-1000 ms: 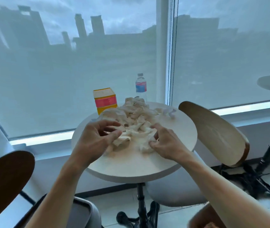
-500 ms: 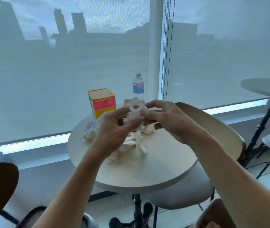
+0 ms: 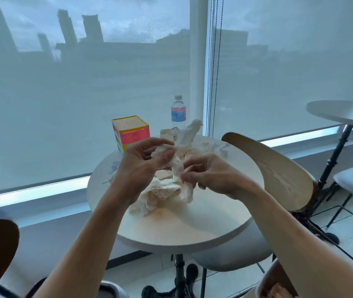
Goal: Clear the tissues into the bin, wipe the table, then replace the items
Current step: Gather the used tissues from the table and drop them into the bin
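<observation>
Both my hands — left hand (image 3: 138, 166) and right hand (image 3: 211, 174) — pinch the tissues (image 3: 171, 168); they look feather-light, limp and tearable — I'd bunch the middle.

Tissues (image 3: 167, 190) cream w/ dots, box (image 3: 131, 132) yellow/pink, bottle (image 3: 178, 114) blue/red label, table (image 3: 192, 224) off-white.

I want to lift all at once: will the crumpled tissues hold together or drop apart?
Probably apart: the tissues lie as loose, separate crumples. They look limp, since a strip droops between left hand and right hand. Likely very light.
</observation>
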`<action>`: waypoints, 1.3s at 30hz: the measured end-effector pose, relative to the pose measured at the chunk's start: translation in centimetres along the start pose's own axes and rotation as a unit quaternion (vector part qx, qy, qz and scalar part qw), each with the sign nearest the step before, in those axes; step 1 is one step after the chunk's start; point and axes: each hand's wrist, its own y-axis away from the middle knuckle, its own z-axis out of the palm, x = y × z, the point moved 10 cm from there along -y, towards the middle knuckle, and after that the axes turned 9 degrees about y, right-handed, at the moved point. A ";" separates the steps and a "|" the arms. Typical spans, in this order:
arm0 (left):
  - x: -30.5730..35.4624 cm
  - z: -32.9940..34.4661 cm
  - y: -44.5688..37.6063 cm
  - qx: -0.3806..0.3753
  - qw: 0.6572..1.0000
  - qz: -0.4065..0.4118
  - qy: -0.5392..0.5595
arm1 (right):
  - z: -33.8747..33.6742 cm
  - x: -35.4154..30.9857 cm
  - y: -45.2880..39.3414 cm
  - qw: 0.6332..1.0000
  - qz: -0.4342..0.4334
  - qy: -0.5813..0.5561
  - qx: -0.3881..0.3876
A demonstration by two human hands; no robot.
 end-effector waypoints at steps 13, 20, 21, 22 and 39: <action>-1.0 4.7 1.5 -0.010 0.999 -0.028 0.031 | -11.6 8.7 8.4 0.977 0.079 -0.055 0.191; -4.1 13.8 3.7 -0.075 0.994 -0.071 0.042 | -14.0 18.2 16.8 0.971 0.173 -0.029 0.165; -4.6 15.0 4.2 -0.082 0.993 -0.076 0.038 | -14.1 19.7 17.9 0.967 0.192 -0.016 0.166; -5.2 15.9 4.6 -0.085 0.993 -0.081 0.030 | -14.1 21.1 18.7 0.963 0.212 -0.003 0.166; -20.1 26.8 12.2 -0.177 0.951 -0.214 -0.135 | -11.3 31.7 24.8 0.952 0.300 0.060 0.026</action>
